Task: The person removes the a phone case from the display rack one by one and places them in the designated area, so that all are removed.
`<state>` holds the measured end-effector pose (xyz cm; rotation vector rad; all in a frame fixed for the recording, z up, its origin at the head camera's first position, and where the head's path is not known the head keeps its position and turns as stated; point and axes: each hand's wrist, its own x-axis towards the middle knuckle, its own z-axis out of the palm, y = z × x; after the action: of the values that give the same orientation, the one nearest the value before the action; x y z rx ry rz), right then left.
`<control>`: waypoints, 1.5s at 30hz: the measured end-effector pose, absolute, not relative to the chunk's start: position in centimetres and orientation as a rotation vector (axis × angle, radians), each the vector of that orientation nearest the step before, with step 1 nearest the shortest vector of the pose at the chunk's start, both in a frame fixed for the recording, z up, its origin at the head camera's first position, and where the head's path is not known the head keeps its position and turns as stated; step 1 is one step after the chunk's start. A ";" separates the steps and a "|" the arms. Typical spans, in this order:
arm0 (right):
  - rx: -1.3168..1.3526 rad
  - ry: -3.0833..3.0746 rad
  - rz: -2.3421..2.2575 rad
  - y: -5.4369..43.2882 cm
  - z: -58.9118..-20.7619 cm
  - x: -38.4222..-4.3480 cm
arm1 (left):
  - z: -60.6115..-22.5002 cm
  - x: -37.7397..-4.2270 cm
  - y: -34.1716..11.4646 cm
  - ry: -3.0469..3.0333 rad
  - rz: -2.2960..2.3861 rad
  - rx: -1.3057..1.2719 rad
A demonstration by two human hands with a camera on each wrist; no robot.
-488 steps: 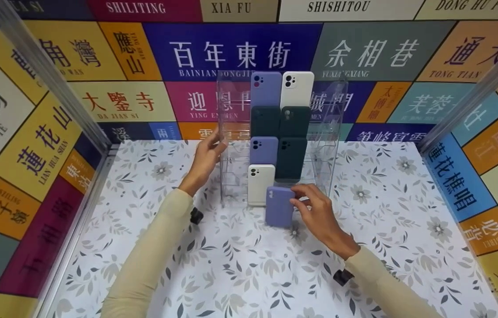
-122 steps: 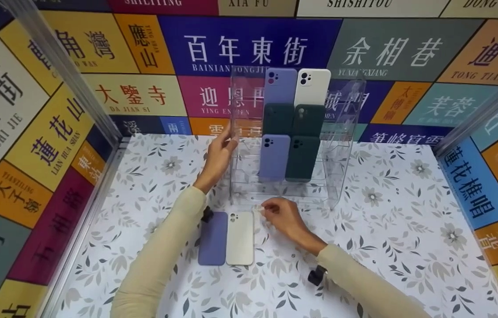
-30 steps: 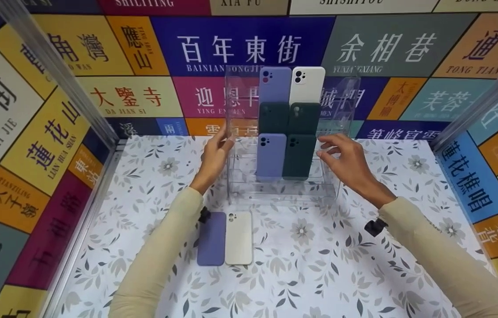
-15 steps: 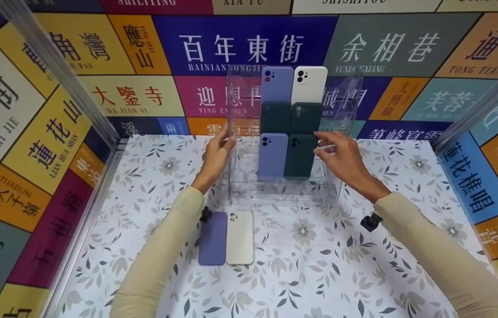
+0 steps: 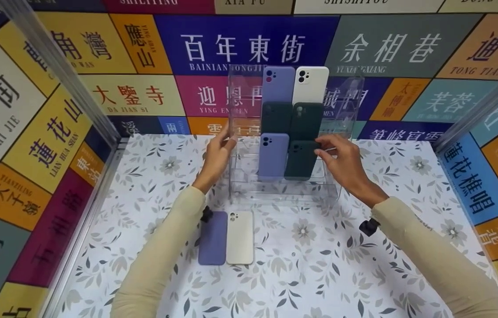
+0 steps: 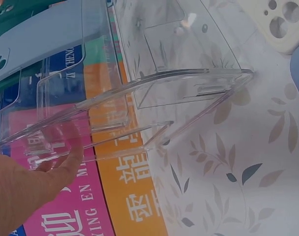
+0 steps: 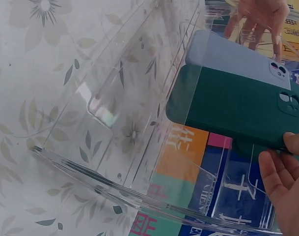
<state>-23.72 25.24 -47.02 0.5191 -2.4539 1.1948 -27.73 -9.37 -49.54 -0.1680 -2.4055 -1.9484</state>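
A clear tiered display stand (image 5: 240, 187) holds phone cases in pairs: purple (image 5: 278, 85) and white (image 5: 311, 87) on top, two dark green below, then purple (image 5: 273, 157) beside dark green (image 5: 300, 161). My right hand (image 5: 344, 161) pinches the lowest green case by its upper right edge; in the right wrist view thumb and fingers meet on that case (image 7: 228, 103), its foot still behind the clear lip. With my left hand (image 5: 217, 159) I grip the stand's left side panel; in the left wrist view the fingers (image 6: 66, 167) wrap that panel's edge.
A purple case (image 5: 212, 238) and a white case (image 5: 240, 238) lie flat side by side on the floral tablecloth (image 5: 302, 274), in front of the stand and near my left forearm. Printed sign walls (image 5: 249, 44) enclose the table at the back and sides.
Earlier, the purple and white cases went from the stand's front to the table. My right hand then reached the lowest green case, whose top has now tipped forward and dropped slightly.
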 end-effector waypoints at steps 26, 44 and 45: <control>0.558 -2.234 1.271 27.6 -45.9 -20.0 | -49.5 -27.8 -9.1 -2.371 -1.956 -0.187; 0.648 -2.310 1.270 27.0 -49.7 -17.1 | -49.5 -27.8 -9.1 -2.377 -1.932 -0.162; 0.648 -2.314 1.274 27.0 -49.8 -17.0 | -49.5 -27.8 -9.1 -2.373 -1.935 -0.166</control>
<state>-16.98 27.00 -49.84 0.6476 -2.3135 1.2740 -27.77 -9.13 -49.51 -0.1662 -2.3727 -1.9347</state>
